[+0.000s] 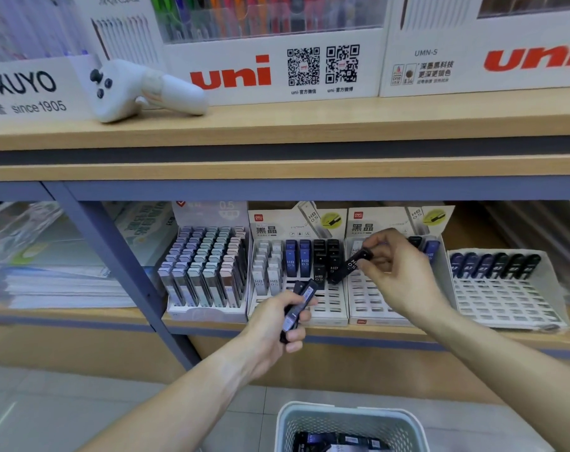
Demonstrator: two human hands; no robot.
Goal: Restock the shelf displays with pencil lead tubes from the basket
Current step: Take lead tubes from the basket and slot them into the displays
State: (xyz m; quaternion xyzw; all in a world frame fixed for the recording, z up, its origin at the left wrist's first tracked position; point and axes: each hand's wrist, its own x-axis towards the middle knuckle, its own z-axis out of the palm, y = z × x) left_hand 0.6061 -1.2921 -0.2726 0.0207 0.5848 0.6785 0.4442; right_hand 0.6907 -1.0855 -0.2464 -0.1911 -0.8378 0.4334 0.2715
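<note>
A wooden shelf (277, 125) runs across the top of the view, with a lower wooden shelf (81, 313) beneath it behind a grey-blue metal upright (120, 272). The floor below is pale tile. On the upper shelf stand white "uni" pen display boxes (277, 70) and, to their left, a white handheld controller (137, 89) lying on its side.

On the lower shelf four slotted displays sit side by side. The far-left display (205, 272) is packed with pastel lead cases. The next display (296, 272) holds white, blue and black tubes in its far rows; its near slots are bare. The third display (374, 295) is mostly hidden by the right hand (397, 272), which pinches one black lead tube (353, 264) marked HB between thumb and fingertips, tilted over the gap between the second and third displays. The left hand (277, 331) is curled around a small bundle of dark tubes (296, 308) held just in front of the shelf edge; their exact number is hard to tell. A white grid tray (505, 295) at the right carries a far row of dark tubes.

At the bottom edge, a pale mesh basket (348, 419) is cut off by the frame, with more dark tubes inside. Stacked paper packets (49, 272) at the left are blurred.
</note>
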